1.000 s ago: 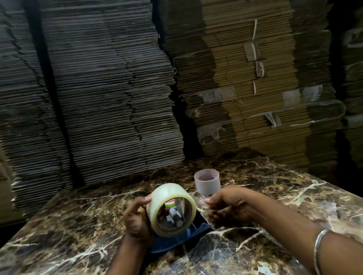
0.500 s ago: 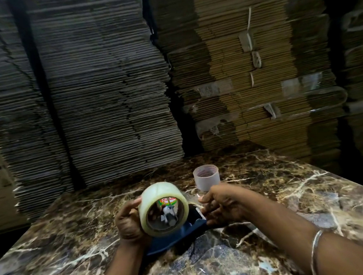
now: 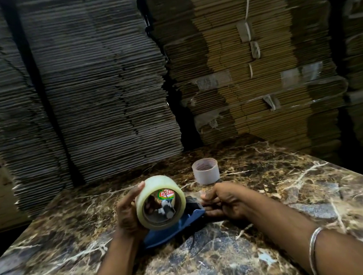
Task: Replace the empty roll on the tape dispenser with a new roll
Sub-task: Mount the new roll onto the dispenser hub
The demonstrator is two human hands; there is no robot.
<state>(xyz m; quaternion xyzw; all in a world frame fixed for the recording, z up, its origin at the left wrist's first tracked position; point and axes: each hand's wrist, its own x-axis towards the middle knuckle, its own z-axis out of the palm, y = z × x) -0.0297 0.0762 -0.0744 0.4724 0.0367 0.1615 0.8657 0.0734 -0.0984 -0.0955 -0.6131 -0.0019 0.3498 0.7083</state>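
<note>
A full roll of clear tape (image 3: 158, 187) with a red and green label inside its core sits over the grey spindle of a blue tape dispenser (image 3: 178, 224) lying on the marble table (image 3: 287, 194). My left hand (image 3: 128, 214) grips the roll from its left side, thumb on top. My right hand (image 3: 225, 199) holds the dispenser's front end, fingers curled around it. The empty core (image 3: 205, 171), a pale short tube, stands upright on the table just behind my right hand.
Tall stacks of flattened cardboard (image 3: 100, 89) rise right behind the table's far edge, some bundles strapped and taped (image 3: 250, 53). The table's left edge drops off to a dark floor. A metal bangle (image 3: 314, 248) circles my right wrist.
The roll and both hands have shifted slightly left and nearer to me over the dispenser. My grips on the roll and the dispenser stay the same.
</note>
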